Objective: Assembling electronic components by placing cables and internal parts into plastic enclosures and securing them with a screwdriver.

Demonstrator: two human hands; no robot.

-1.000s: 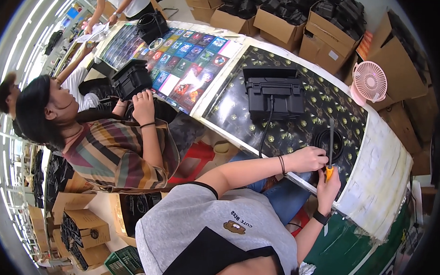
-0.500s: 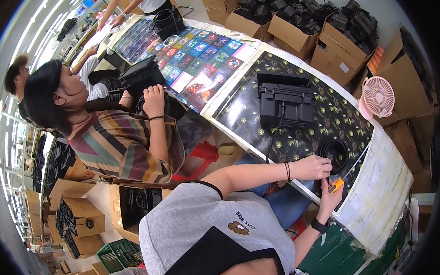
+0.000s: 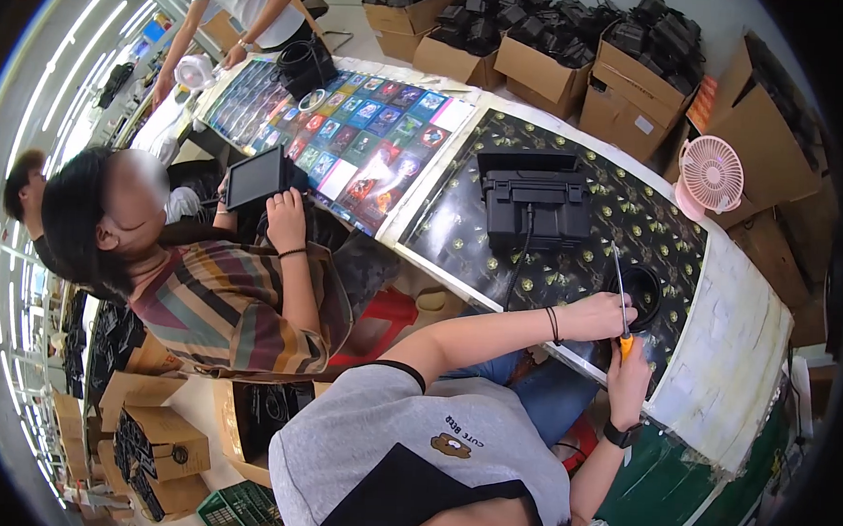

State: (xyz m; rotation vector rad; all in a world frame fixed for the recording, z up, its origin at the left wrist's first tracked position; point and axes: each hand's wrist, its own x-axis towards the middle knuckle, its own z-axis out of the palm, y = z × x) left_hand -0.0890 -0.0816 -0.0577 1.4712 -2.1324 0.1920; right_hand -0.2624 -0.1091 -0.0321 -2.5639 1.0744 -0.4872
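Presently right hand (image 3: 629,377) clamped on orange-handled screwdriver (image 3: 620,300); left hand (image 3: 596,316) curled shut beside its shaft, near black round part (image 3: 642,290) on counter (image 3: 719,342).

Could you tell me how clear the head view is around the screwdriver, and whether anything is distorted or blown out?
Head view: the screwdriver and both hands are fairly sharp; the table edge bows with fisheye distortion; ceiling lights glare at the left rim; corners are black.

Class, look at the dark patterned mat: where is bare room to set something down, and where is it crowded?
Free: the dark patterned mat left of the black device, and the white table end. Crowded: around the round black part, where left hand, right hand and screwdriver meet.
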